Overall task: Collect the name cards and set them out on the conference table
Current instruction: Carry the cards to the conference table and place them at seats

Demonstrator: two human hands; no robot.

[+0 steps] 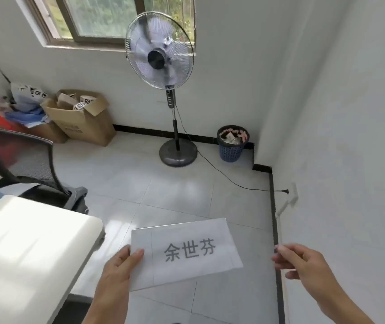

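Note:
A white paper name card [187, 251] printed with three dark characters is held out over the tiled floor. My left hand [119, 272] pinches its left edge, thumb on top and fingers underneath. My right hand [303, 263] hovers to the right of the card, apart from it, with fingers loosely curled and nothing in them. The white conference table [23, 253] shows its rounded corner at the lower left, just left of the card.
A black mesh office chair [21, 160] stands behind the table corner. A pedestal fan [161, 52] stands by the far wall, its cord [222, 174] running across the floor to a wall socket. A blue waste basket [232, 143] and cardboard boxes [81, 120] line the wall.

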